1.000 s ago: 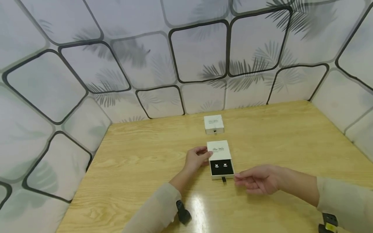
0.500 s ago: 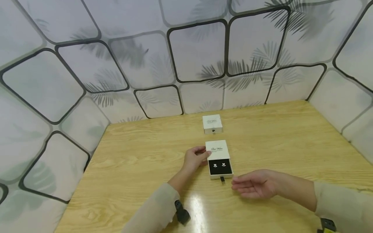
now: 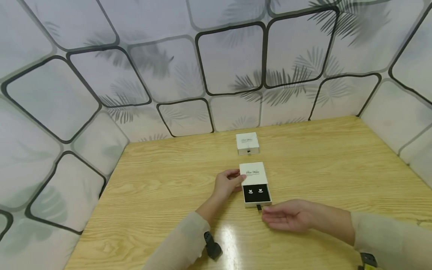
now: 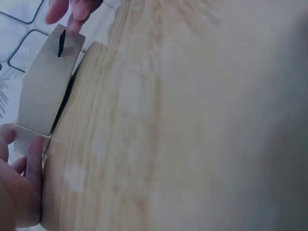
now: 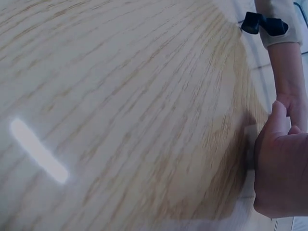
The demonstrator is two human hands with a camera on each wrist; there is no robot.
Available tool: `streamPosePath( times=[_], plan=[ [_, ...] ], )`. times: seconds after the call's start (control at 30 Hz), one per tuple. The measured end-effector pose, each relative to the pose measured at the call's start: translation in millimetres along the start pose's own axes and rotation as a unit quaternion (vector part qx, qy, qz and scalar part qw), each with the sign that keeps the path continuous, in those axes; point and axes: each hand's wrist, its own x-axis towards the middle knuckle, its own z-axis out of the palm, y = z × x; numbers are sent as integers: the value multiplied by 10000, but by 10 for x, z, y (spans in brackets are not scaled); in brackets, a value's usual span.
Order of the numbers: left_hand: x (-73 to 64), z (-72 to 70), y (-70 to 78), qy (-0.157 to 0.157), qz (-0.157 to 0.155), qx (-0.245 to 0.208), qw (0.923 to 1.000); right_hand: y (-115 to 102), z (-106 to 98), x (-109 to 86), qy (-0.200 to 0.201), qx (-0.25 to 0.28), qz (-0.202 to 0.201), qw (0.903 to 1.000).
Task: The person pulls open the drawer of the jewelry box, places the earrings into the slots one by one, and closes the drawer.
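A white jewelry box (image 3: 253, 173) lies on the table with its drawer (image 3: 257, 204) slid part way out toward me. Two small silvery earrings (image 3: 260, 191) sit on the drawer's black insert. A short black pull tab (image 3: 259, 208) sticks out at the drawer's front. My left hand (image 3: 227, 184) holds the box's sleeve from the left side, thumb on the top edge. In the left wrist view, fingers (image 4: 34, 163) of that hand press the sleeve's side. My right hand (image 3: 291, 215) is beside the tab at the drawer's front right corner, its fingers loosely extended; any contact is unclear.
A second white box (image 3: 247, 142), closed and with a small black tab, stands farther back on the wooden table (image 3: 162, 187). Patterned fabric walls (image 3: 233, 60) rise behind the table and at both sides.
My right hand has come away from the drawer's right front corner, its fingers loosening, and then shifted left toward the pull tab. The left hand and the box stay in place.
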Motion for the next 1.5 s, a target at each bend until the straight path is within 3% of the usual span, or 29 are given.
streamPosePath(
  times=[0.33,0.73,0.93,1.27,1.5],
  plan=[
    [6,9,20,-62,-5,-20,10000,15,158,55,249,444,17,9987],
    [-10,0,19,-4,15,46,10000,81,277,118,663,1349,-249,9883],
    [-15,-3,13,-52,69,-7,10000,81,309,132,575,1712,-239,9833],
    [-4,-2,12,-69,49,-60,9999,28,324,177,579,1723,-382,9826],
    [-17,-6,1,-92,79,-16,9999,-23,305,205,626,1856,-253,9803]
  ],
)
